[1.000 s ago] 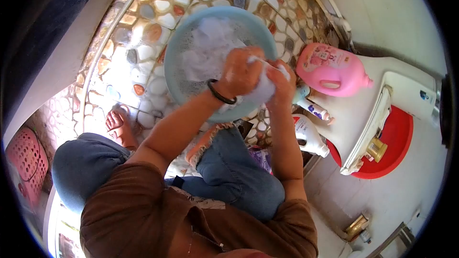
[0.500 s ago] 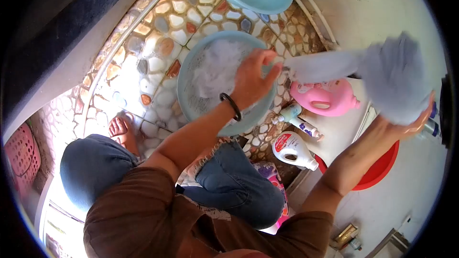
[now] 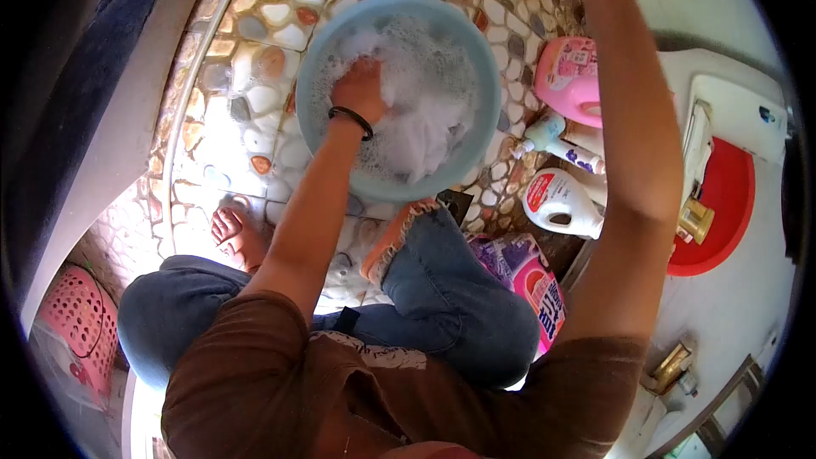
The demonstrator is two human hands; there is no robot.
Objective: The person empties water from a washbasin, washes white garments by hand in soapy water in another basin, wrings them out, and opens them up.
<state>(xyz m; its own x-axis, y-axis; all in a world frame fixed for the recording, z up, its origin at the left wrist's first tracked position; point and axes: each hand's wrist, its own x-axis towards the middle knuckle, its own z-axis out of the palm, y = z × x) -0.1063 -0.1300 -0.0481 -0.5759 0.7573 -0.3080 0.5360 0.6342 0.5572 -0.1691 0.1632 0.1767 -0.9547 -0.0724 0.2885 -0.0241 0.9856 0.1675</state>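
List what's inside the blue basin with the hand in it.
Suds, pale cloth and the left hand show inside the basin; the bottom and fingertips are hidden, as is anything beneath the suds.

Pebble-patterned floor tiles in cream, grey and rust (image 3: pixel 276 13) spread below and around the left hand (image 3: pixel 361 89); bright light (image 3: pixel 234 132) whitens them leftward, while a smooth pale wall (image 3: pixel 722 0) stands farther right.

Top edge cuts off left forearm (image 3: pixel 614 42); suds (image 3: pixel 425 44) partly hide right hand (image 3: pixel 360 89)
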